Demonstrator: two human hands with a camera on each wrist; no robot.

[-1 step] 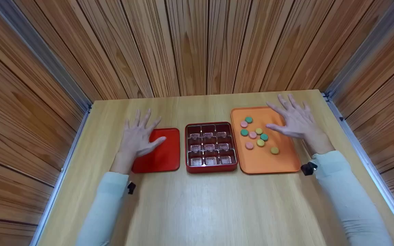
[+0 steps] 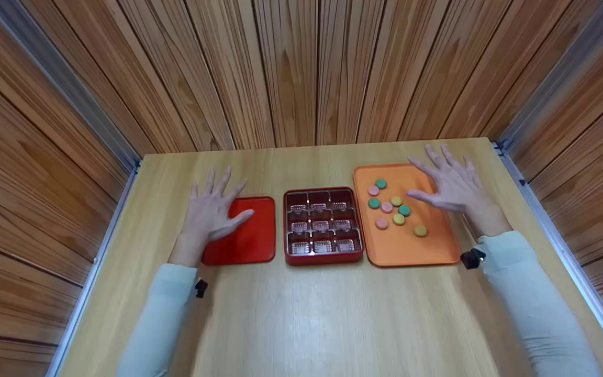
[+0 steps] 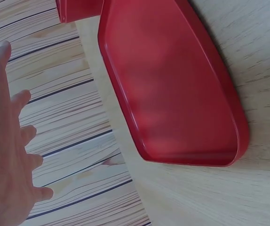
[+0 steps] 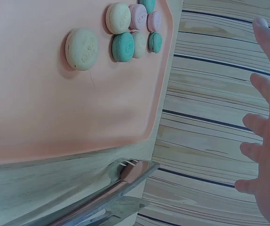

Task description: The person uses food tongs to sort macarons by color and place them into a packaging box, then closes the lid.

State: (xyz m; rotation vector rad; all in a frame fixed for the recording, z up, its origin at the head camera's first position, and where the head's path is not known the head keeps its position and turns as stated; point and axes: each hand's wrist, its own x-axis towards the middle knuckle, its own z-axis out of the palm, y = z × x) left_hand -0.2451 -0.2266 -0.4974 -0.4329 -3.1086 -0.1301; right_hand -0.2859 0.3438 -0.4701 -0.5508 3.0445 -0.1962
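My left hand (image 2: 208, 212) hovers with fingers spread over the left part of a red lid (image 2: 252, 235), which lies rim up in the left wrist view. Fingers apart, my right hand (image 2: 453, 183) is held over the upper right edge of an orange tray (image 2: 406, 248); nothing is in either hand. Several green, pink and yellow macarons (image 2: 420, 231) lie on that tray. Between lid and tray stands a red box (image 2: 325, 258) with a clear insert of several compartments, all bare. Beside the tray, in the right wrist view, lie metal tongs (image 4: 109, 194).
Everything rests on a light wooden table (image 2: 301, 314). Wood-plank walls (image 2: 301, 73) rise behind it and at both sides, with metal rails (image 2: 568, 243) along the side edges. The tray's left edge sits close against the box.
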